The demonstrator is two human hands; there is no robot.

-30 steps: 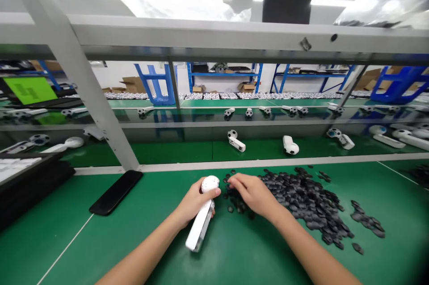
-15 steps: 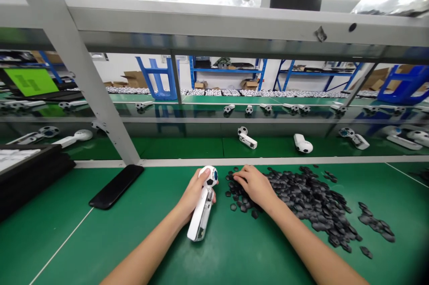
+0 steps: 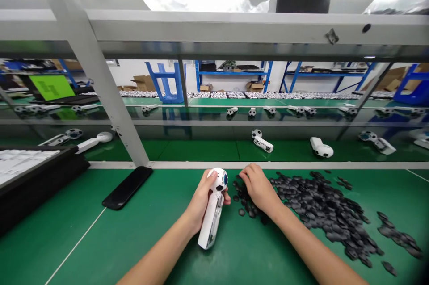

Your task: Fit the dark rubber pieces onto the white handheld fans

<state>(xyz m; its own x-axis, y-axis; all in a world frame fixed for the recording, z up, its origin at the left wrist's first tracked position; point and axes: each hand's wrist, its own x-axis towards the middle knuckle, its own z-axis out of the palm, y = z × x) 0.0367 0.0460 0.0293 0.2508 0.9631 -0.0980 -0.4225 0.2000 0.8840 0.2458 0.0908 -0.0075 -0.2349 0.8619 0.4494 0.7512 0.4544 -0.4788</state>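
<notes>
My left hand (image 3: 202, 200) is wrapped round a white device (image 3: 211, 218) with a round football-patterned head at its top, tilted over the green table (image 3: 134, 236). The device's long handle points down toward me, and a slot with parts inside shows along its side. My right hand (image 3: 259, 188) is at the left edge of a heap of small black pieces (image 3: 328, 209), its fingers bent together and pointing left. Whatever lies between those fingertips is too small to make out. Loose black pieces lie below and beside this hand.
A black phone (image 3: 127, 188) lies on the left of the table. Further left is a black tray (image 3: 43, 186) with white parts. Beyond the pale table edge, a conveyor (image 3: 201, 150) carries more white devices. A slanted metal post (image 3: 110, 97) stands at the left.
The whole view has shifted, so the table and items appear farther right and slightly lower. My left hand still holds the device; my right hand stays at the black pieces, its fingers drawn closer together.
</notes>
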